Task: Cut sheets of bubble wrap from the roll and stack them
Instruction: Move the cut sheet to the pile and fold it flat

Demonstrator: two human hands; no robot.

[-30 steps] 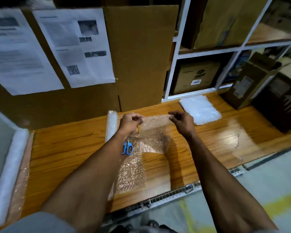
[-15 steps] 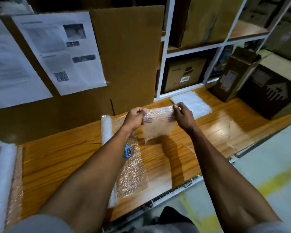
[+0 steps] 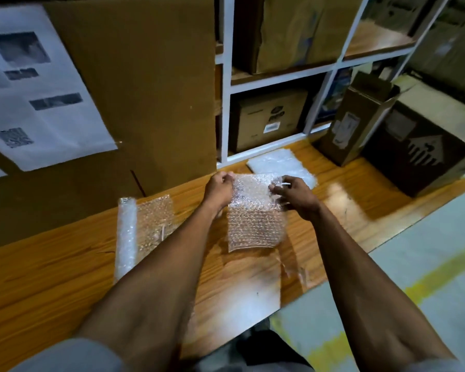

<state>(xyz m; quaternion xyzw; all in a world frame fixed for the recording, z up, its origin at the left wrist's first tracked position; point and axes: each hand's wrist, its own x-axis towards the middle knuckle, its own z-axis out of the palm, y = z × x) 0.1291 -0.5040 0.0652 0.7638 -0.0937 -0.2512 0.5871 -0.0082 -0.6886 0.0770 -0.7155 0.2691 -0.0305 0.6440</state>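
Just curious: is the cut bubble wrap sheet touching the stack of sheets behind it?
Cannot tell. In the head view the sheet overlaps the stack, hiding any gap.

Clear bubble-wrap sheet (image 3: pixel 255 218) aloft; roll (image 3: pixel 126 232) leftward, stack (image 3: pixel 282 163) behind.

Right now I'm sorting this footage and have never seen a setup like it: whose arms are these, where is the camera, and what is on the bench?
There is no machine here. A person wears a camera on the head, looking down at their own two arms. The left hand and right hand each pinch a top corner of a cut bubble wrap sheet, which hangs between them above the wooden bench. To the left lies the bubble wrap roll, partly unrolled. Just behind the hands sits a white stack of cut sheets. Cardboard boxes stand at the right, and white shelving with more cartons is behind.
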